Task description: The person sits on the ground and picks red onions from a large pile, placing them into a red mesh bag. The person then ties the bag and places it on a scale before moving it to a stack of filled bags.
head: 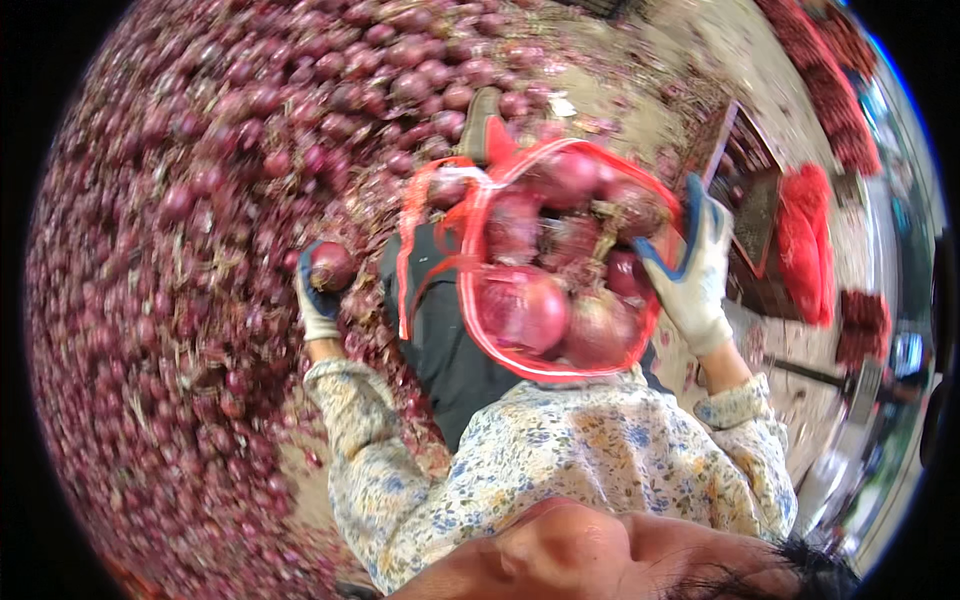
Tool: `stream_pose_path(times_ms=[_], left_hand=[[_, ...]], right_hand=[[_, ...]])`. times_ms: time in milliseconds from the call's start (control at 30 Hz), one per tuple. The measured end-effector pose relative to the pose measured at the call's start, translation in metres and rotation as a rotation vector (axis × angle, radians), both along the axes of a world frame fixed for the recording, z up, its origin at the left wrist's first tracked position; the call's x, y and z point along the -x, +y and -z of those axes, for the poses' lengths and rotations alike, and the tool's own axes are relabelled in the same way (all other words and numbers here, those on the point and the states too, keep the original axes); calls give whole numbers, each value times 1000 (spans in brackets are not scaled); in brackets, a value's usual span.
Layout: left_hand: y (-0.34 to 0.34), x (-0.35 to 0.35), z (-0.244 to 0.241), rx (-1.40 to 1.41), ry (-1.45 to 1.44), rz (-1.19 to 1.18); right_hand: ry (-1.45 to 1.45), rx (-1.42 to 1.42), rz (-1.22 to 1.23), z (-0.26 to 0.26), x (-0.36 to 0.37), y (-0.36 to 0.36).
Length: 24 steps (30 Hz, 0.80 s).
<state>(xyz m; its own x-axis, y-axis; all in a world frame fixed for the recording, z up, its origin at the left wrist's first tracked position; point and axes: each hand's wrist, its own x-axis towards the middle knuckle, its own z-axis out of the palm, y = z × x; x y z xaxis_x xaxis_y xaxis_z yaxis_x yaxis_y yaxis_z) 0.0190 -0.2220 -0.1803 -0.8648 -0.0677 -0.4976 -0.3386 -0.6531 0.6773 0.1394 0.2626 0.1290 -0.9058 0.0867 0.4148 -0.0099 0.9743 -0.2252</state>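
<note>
Between my knees a red mesh bag (pixel 480 330) stands with its mouth wide, and several large red onions (pixel 523 309) fill it near the top. My left hand (pixel 319 289), in a white glove with a blue palm, grips a red onion (pixel 332 266) to the left of the bag, over the onion heap. At the bag's right rim is my right hand (pixel 690 270), gloved alike, with thumb and fingers spread; whether it touches the rim is hard to tell. Red straps hang from the bag's left side over my dark trouser leg.
A huge heap of red onions (pixel 187 225) covers the floor at the left and top. To the right are an open crate (pixel 750 187) and red netting (pixel 806 244) against it. Filled red sacks (pixel 829 82) lie at the upper right. A shoe (pixel 478 124) rests beyond the bag.
</note>
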Motion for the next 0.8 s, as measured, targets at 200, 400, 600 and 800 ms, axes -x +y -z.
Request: stream_pose_path(times_ms=[200, 400, 600, 800], left_hand=[[185, 2, -295, 490, 866, 456], [325, -74, -346, 1445, 1133, 1356], [310, -66, -315, 1209, 1732, 807], [184, 145, -207, 919, 937, 148]], right_hand=[[-182, 728, 24, 40, -65, 47], [84, 1246, 18, -4, -68, 20], [-166, 847, -44, -7, -49, 59], [-200, 845, 39, -5, -33, 81]])
